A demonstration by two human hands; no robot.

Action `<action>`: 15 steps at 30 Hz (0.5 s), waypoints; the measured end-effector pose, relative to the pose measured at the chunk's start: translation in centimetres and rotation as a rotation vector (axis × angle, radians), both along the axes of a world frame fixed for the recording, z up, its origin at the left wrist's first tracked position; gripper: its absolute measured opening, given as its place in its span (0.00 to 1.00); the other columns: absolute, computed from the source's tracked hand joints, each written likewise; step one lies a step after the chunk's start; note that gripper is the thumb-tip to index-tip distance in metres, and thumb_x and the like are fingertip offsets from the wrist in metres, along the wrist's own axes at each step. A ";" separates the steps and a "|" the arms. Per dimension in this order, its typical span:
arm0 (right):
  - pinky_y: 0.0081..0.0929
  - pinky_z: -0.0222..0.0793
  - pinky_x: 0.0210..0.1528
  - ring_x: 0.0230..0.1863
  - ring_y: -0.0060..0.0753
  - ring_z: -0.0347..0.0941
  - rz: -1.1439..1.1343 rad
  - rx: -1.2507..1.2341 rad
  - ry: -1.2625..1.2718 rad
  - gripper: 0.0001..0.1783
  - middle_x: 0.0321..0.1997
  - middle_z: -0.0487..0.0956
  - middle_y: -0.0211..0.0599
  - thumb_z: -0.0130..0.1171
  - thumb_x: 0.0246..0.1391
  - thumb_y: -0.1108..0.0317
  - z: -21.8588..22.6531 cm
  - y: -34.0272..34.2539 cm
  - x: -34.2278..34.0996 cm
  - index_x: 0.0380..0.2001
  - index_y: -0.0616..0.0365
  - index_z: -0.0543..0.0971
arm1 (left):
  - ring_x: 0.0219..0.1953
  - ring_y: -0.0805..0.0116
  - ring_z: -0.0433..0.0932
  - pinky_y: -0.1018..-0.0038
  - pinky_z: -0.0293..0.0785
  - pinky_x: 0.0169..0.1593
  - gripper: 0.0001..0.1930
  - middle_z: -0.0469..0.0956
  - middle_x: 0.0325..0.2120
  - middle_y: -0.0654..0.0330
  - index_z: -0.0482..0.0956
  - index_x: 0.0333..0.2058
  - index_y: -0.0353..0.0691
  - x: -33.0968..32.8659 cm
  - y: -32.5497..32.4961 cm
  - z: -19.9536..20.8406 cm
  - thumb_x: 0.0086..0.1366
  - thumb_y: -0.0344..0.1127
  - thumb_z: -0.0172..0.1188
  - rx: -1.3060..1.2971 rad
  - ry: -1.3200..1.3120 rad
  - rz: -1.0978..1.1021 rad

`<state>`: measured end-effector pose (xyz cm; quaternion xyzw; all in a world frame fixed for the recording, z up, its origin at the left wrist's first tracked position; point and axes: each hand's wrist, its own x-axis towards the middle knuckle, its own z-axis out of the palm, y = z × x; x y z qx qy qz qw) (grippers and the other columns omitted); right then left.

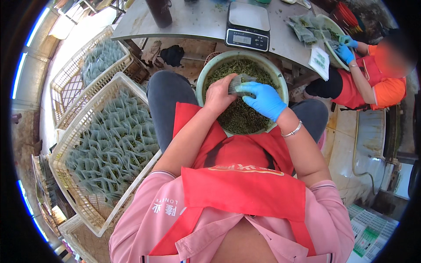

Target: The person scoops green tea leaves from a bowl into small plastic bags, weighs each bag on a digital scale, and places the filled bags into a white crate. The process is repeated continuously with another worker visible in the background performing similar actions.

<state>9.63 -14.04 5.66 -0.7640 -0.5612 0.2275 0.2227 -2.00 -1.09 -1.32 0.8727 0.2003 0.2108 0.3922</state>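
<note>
A clear plastic bag (239, 82), with some green bits in it, is between my hands above a large pale green basin (200, 85). My bare left hand (219, 94) is closed on the bag's left side. From the right, my right hand (265, 100), in a blue glove, pinches the bag with its fingertips; part of the bag is hidden behind the fingers. The basin sits between my knees and is filled with small green, berry-like pieces (240, 115).
Ahead, a digital scale (249, 23) stands on a metal table (197, 27) beside a dark cylinder (159, 12). At left, plastic crates (100, 225) hold many filled bags (115, 147). On the right, a co-worker's gloved hands (345, 49) are at another basin (330, 22), near more bags (302, 31).
</note>
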 end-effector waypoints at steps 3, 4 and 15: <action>0.37 0.70 0.44 0.41 0.46 0.74 0.046 0.066 -0.094 0.17 0.41 0.77 0.39 0.56 0.46 0.65 -0.5 -0.4 -0.9 0.43 0.42 0.77 | 0.42 0.51 0.76 0.63 0.72 0.45 0.32 0.77 0.39 0.51 0.69 0.52 0.48 -0.1 -0.6 0.7 0.43 0.34 0.64 -0.114 0.070 -0.027; 0.37 0.70 0.44 0.41 0.46 0.73 0.083 0.112 -0.146 0.16 0.40 0.76 0.38 0.55 0.47 0.64 -0.9 -0.4 -0.8 0.42 0.40 0.78 | 0.43 0.51 0.76 0.64 0.72 0.46 0.33 0.77 0.39 0.50 0.69 0.53 0.48 0.0 -0.8 0.6 0.43 0.36 0.65 -0.071 0.041 -0.063; 0.22 0.71 0.36 0.30 0.27 0.73 -0.299 0.586 -0.189 0.16 0.44 0.77 0.36 0.52 0.55 0.70 6.4 6.4 8.3 0.48 0.52 0.76 | 0.44 0.73 0.74 0.76 0.70 0.48 0.18 0.77 0.42 0.58 0.67 0.50 0.37 0.3 10.0 3.0 0.61 0.27 0.55 -0.384 -0.299 0.221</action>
